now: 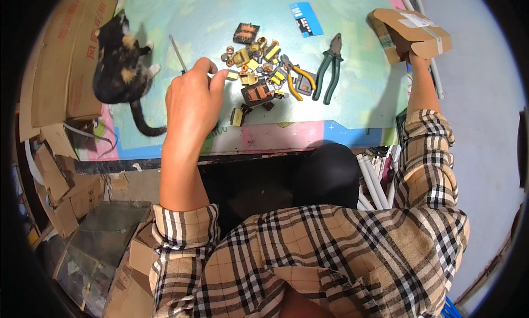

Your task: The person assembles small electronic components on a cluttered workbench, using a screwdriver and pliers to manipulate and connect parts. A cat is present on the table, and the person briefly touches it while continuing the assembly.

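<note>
My left hand (194,95) is over the table, its fingers curled and the thumb pointing toward a pile of small electronic parts (249,58). What its fingers hold, if anything, is hidden. A screwdriver (177,52) shows its thin shaft beyond the knuckles; the rest is covered by the hand. By the thumb tip lies a small yellow part (232,75). Far to the right, my right hand (417,60) reaches to the opening of a small cardboard box (427,28), its fingers hidden by the box. Copper-wound transformers (257,93) lie in the pile.
Orange-handled cutters (300,78) and green-handled pliers (329,70) lie right of the pile. A blue card (306,19) lies farther back. A cat (121,64) sits at the left beside a large carton (69,59). White tubes (373,180) stand below the table's right edge.
</note>
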`<state>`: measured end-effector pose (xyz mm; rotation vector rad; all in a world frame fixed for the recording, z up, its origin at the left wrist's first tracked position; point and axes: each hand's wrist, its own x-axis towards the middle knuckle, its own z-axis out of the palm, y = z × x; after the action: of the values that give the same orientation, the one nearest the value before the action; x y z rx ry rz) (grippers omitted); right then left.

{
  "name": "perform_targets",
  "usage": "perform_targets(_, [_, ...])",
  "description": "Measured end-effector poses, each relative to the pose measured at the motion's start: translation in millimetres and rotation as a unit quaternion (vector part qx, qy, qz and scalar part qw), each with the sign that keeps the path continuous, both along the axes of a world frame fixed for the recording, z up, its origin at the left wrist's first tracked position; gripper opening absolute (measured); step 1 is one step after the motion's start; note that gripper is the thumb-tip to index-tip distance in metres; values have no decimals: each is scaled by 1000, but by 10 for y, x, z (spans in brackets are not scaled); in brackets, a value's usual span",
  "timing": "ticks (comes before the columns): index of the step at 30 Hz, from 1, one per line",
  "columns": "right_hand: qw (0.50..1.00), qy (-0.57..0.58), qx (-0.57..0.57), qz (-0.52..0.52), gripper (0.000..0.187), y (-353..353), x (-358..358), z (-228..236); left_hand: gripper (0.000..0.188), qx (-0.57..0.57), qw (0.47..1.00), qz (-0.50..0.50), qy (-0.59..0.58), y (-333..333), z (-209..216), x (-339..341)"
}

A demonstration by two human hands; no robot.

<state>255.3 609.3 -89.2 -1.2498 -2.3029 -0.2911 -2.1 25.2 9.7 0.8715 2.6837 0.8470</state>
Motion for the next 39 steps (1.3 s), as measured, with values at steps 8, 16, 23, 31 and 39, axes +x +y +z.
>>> perform_targets(8, [991, -77, 69, 83, 39, 112, 179, -186, 24, -34, 999, 8, -23, -64, 16, -24])
perform_targets(16, [844, -454, -284, -12, 45, -1026, 200, -26, 27, -58, 998, -8, -26, -160, -50, -36])
perform_targets(23, [882, -300, -316, 179, 37, -3277, -824, 469, 28, -59, 998, 16, -18, -277, -130, -132])
perform_targets(31, [886, -318, -287, 179, 64, -3782, -1474, -239, 29, -61, 998, 29, -14, -300, -268, -195])
perform_targets(39, [895, -313, -233, 215, 44, -3765, -1487, -389, 30, -88, 996, 6, -20, -240, -308, -199])
